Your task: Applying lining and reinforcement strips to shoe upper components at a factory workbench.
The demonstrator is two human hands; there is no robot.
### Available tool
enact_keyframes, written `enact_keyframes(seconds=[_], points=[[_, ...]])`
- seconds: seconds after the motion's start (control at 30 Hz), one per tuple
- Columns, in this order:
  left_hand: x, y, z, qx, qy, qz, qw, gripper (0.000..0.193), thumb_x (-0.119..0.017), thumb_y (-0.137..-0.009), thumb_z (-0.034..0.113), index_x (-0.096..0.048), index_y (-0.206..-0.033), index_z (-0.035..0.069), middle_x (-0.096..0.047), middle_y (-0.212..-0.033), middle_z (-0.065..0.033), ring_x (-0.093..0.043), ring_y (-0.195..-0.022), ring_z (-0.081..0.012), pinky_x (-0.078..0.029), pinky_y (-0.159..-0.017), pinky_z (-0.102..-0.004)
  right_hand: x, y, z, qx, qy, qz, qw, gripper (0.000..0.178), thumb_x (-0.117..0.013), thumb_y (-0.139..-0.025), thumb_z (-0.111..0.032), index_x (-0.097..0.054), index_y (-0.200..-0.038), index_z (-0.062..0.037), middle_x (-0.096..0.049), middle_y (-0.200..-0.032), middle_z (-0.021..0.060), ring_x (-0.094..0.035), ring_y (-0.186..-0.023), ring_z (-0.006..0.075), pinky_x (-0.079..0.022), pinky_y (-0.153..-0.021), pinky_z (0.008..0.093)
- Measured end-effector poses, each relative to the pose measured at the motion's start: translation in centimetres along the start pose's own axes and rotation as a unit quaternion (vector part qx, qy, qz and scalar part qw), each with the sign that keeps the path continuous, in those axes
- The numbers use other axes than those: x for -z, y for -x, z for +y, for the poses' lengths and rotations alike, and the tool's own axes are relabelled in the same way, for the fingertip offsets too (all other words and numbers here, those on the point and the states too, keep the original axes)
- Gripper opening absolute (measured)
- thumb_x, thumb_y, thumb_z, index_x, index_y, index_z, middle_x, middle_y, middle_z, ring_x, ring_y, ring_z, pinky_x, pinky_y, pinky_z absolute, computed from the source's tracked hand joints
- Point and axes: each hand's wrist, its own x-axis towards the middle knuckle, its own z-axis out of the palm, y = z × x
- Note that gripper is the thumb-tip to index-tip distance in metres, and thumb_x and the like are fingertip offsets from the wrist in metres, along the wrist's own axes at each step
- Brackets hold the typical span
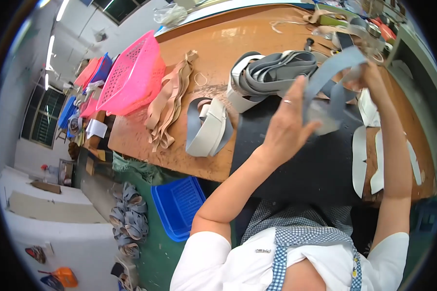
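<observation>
A blurred grey-blue strip [327, 70] arches between my two hands above a black mat [286, 160]. My right hand [370, 77], at the far right, is closed on the strip near its upper bend. Beside the strip's left end is my left hand [287, 121], a ring on one finger, its thumb and fingers stretched apart. A pale translucent blur below the strip cannot be made out. Just beyond my left hand lies a big bundle of folded grey strips [277, 70]. A smaller coil of grey and white strip [209, 128] sits to its left.
Crumpled tan strips [171, 99] and a pink basket [136, 72] are on the table's left side. White cut pieces [359, 160] lie right of the mat. Tools and scraps crowd the far right. A blue basket [179, 206] stands below the table's edge, near grey bundles [129, 213].
</observation>
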Motion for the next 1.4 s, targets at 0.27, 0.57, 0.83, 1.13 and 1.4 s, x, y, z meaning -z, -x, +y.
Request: enact_keyframes(seconds=[0.27,0.57,0.83,1.13,1.4], points=[[10.2,4.6,-5.6,0.227,-0.313,0.075,0.919,0.055,-0.077,-0.074,0.013,-0.052,-0.120,-0.003,-0.057,-0.115,-0.0226,-0.053,-0.108,-0.0390,-0.042,-0.094,-0.0451,5.4,-14.5,-3.5,0.041,0.225,0.022,0.973,0.029,-0.050,-0.092,-0.014,-0.056,-0.118,-0.0024,-0.067,-0.090,0.0121,-0.068,-0.077,0.0250,-0.056,-0.064,0.0320],[18.7,6.0,-6.7,0.298,-0.037,0.144,0.943,0.013,-0.060,-0.095,0.010,-0.062,-0.100,-0.002,-0.064,-0.080,0.0005,-0.053,-0.067,-0.0019,-0.039,-0.058,-0.0172,-10.0,-1.4,-4.6,0.295,0.278,-0.026,0.914,0.019,-0.058,-0.090,-0.011,-0.063,-0.106,-0.0005,-0.066,-0.092,0.0113,-0.065,-0.080,0.0194,-0.051,-0.070,0.0347],[13.5,1.9,-4.0,0.288,0.034,0.109,0.951,0.016,-0.057,-0.096,0.011,-0.063,-0.093,-0.004,-0.063,-0.071,0.0005,-0.051,-0.065,-0.0024,-0.039,-0.056,-0.0193,-25.0,8.9,-4.1,-0.065,-0.300,-0.388,0.869,0.033,-0.061,-0.094,-0.027,-0.059,-0.115,-0.0016,-0.065,-0.098,0.0056,-0.063,-0.090,0.0136,-0.053,-0.072,0.0305],[24.4,0.1,-8.3,0.252,-0.142,0.256,0.922,0.029,-0.054,-0.098,0.022,-0.065,-0.084,-0.002,-0.061,-0.065,-0.0031,-0.054,-0.057,-0.0079,-0.044,-0.052,-0.0274,-17.1,13.3,0.5,-0.218,-0.339,-0.264,0.876,0.025,-0.046,-0.100,-0.024,-0.055,-0.112,-0.0040,-0.064,-0.100,0.0075,-0.067,-0.085,0.0175,-0.057,-0.067,0.0300],[22.7,-1.5,-13.1,0.197,-0.530,-0.004,0.825,0.040,-0.063,-0.088,0.031,-0.061,-0.116,0.002,-0.068,-0.092,-0.0193,-0.066,-0.080,-0.0338,-0.050,-0.073,-0.0436,-10.1,18.8,3.9,-0.256,-0.408,-0.159,0.862,0.022,-0.045,-0.100,-0.022,-0.055,-0.109,-0.0044,-0.064,-0.094,0.0050,-0.064,-0.078,0.0128,-0.055,-0.063,0.0255]])
